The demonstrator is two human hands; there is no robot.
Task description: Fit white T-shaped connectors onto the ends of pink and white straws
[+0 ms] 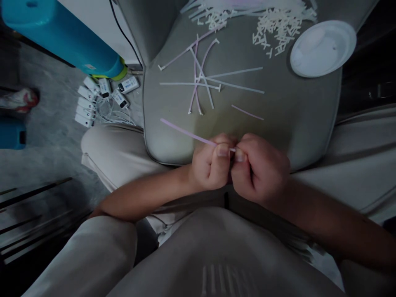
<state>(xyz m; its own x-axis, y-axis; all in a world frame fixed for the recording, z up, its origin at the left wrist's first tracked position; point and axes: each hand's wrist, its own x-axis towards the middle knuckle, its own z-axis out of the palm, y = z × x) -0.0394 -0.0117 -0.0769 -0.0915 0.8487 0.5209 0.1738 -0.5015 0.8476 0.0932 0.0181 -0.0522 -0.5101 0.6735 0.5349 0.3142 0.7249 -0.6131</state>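
Above the front of the seat, my left hand (212, 165) pinches a thin pinkish-purple plastic tube (187, 133) near its right end. The tube's free end points up and to the left. Thumb and fingers of my right hand (261, 167) are closed on a small white connector (233, 149), of which only a bit shows between the two hands. The thumbs nearly meet there. Beyond my hands lie several tubes (238, 71), clear and pinkish, some with white connectors on their ends. A short pinkish tube (247, 112) rests just above my right hand.
The grey padded chair seat (167, 142) carries everything. At its back are a pile of white T-shaped connectors (276, 29), a bundle of tubes (244, 9) and a white plastic bowl (324, 49). White power adapters (86, 108) and a blue cylinder (68, 37) stand at the left.
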